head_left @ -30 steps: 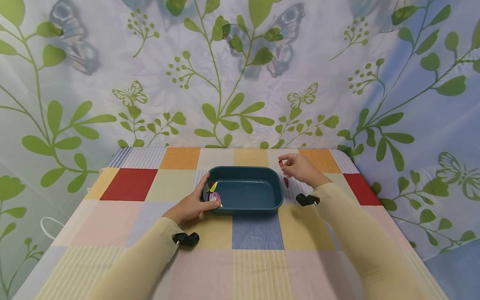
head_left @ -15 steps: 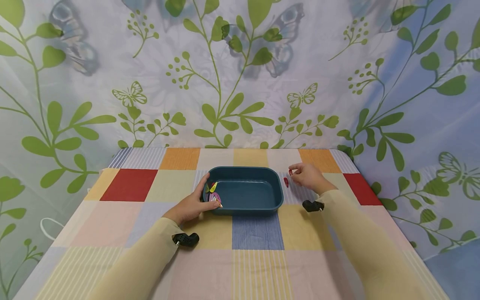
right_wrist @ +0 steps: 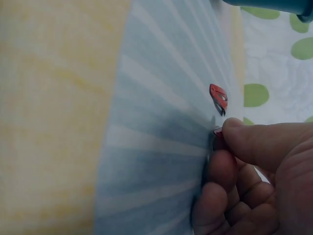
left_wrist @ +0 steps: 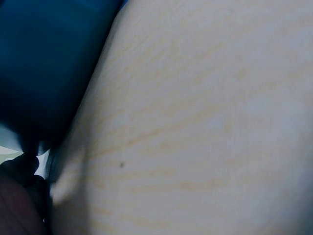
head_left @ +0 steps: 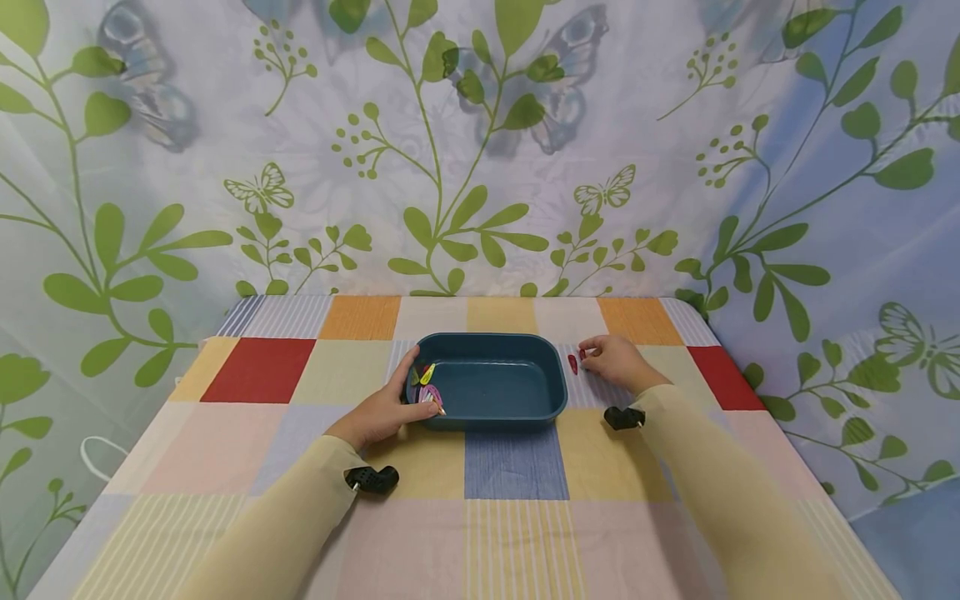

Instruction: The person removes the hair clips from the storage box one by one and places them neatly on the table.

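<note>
A dark teal rectangular tray point(head_left: 495, 392) stands on the patchwork tablecloth. My left hand point(head_left: 382, 412) holds its left end, thumb over the near left corner and fingers along the side. Inside that end lie a yellow hair clip point(head_left: 427, 373) and several purple and pale ones point(head_left: 431, 394), partly behind the thumb. Right of the tray, my right hand point(head_left: 618, 362) pinches a red hair clip point(right_wrist: 217, 132) between thumb and forefinger, low against the cloth. Another red hair clip point(right_wrist: 218, 98) lies on the cloth between that hand and the tray.
The tablecloth point(head_left: 517, 542) covers the whole table. A curtain point(head_left: 480, 167) printed with leaves and butterflies hangs behind the far edge and along the sides. A white cable loop point(head_left: 101, 454) shows past the left edge. A dark wrist device point(head_left: 371, 479) sticks out from each sleeve.
My right hand has moved right and down toward the cloth with the red clip, passing from beyond the other red clip to its right side. The left hand and tray stay put.
</note>
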Tool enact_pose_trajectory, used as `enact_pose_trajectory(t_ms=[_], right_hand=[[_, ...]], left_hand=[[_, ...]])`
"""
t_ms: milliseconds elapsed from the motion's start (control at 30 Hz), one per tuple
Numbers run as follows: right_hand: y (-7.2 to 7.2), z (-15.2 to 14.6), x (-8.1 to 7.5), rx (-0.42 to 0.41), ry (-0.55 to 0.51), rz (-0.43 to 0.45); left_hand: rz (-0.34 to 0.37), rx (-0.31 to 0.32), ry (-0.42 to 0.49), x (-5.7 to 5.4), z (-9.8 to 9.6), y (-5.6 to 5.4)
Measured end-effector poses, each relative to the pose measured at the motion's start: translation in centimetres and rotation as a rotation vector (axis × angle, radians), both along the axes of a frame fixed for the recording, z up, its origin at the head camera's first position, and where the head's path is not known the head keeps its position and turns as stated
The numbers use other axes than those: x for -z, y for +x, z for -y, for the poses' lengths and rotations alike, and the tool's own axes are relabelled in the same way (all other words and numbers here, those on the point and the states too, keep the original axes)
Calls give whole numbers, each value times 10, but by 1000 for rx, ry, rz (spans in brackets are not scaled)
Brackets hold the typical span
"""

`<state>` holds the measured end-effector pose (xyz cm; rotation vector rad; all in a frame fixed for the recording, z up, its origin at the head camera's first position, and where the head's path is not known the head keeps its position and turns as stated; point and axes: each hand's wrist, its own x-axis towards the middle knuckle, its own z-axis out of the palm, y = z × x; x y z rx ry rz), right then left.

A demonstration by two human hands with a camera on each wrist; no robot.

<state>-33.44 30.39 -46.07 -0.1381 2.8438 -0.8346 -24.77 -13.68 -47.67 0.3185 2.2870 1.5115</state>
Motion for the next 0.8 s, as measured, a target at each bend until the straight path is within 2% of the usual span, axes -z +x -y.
enact_pose_trajectory(t_ms=[333,800], right_hand=[[0,2,2,-39,28,-19],[-1,-2,5,-57,93,-4]], left_hand=[[-42,24,-37,1,2,-1],[-46,27,-48,-1,3,0]])
